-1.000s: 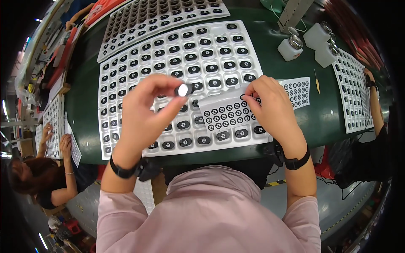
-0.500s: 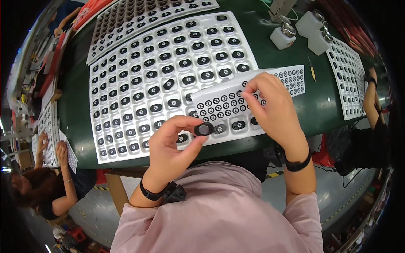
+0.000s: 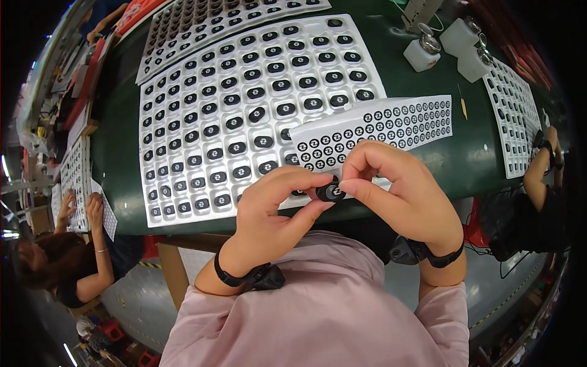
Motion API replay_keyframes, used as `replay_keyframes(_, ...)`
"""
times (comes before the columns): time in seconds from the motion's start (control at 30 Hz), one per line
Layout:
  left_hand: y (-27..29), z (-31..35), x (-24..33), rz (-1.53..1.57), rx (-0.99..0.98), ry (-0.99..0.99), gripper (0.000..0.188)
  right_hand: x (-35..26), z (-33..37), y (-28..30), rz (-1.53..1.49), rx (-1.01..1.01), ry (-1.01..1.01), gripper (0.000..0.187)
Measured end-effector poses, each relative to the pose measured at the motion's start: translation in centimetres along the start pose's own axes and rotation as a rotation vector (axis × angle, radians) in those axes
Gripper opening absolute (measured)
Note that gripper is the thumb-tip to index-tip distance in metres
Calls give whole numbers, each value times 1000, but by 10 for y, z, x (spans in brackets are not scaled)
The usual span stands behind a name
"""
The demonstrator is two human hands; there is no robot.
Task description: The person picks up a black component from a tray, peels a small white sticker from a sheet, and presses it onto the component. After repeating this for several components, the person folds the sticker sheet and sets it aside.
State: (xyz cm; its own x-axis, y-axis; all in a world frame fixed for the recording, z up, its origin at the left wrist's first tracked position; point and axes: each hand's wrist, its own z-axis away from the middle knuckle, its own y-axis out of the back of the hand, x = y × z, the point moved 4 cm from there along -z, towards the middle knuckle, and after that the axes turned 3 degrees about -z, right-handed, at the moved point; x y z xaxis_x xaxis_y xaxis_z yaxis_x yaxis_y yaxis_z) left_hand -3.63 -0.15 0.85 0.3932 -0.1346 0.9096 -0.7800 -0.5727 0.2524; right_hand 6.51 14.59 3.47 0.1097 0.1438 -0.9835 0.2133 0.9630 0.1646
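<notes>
Between the thumb and fingers of my left hand (image 3: pixel 269 211) is a small black oval part (image 3: pixel 324 193), held just above the near edge of the white tray (image 3: pixel 189 221). My right hand (image 3: pixel 403 192) pinches a round black-and-white sticker (image 3: pixel 336 191) at the top face of that part. Whether the sticker lies fully flat is too small to tell. Behind my hands a white sheet of round stickers (image 3: pixel 382 125) rests across the tray's right side; some of its stickers are gone from the near left. Rows of black oval parts bearing the same round mark fill the tray's pockets.
Beyond the tray lies another tray (image 3: pixel 183 46) of dark parts. White dispenser bottles (image 3: pixel 420 56) with metal tops stand at the far right, near a thin yellow-handled tool (image 3: pixel 463 109). Co-workers sit at both sides, the right one by a similar tray (image 3: pixel 510 122).
My right hand has come away from the sticker sheet, down to the black part, with a sticker. My left hand has moved right with the part. The view has shifted slightly.
</notes>
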Motion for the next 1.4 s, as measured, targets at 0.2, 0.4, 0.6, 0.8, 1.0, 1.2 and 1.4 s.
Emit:
replay_keyframes(0.2, 2, 4, 4, -7, -26, 64, 33, -3, -3, -3, 60, 2, 53, 12)
replay_keyframes(0.4, 1, 2, 6, -17, -24, 78, 33, -5, -4, -3, 95, 7, 81, 13)
replay_keyframes(0.6, 1, 0, 3, -75, 37, -20, 30, -5, -3, -4, 54, 24, 95, 11)
replay_keyframes(0.8, 1, 1, 4, -90, 56, -25, 30, -4, -2, -7, 13, 53, 65, 8)
replay_keyframes(1.0, -1, 3, 4, -34, 17, 30, 33, -2, -2, -7, 7, 84, 76, 9)
replay_keyframes(1.2, -2, 4, 3, -34, 32, 30, 33, -2, -2, -10, -5, 103, 74, 10)
replay_keyframes(1.4, -1, 4, 3, -31, 39, 28, 33, -2, -2, -10, 34, 119, 85, 10)
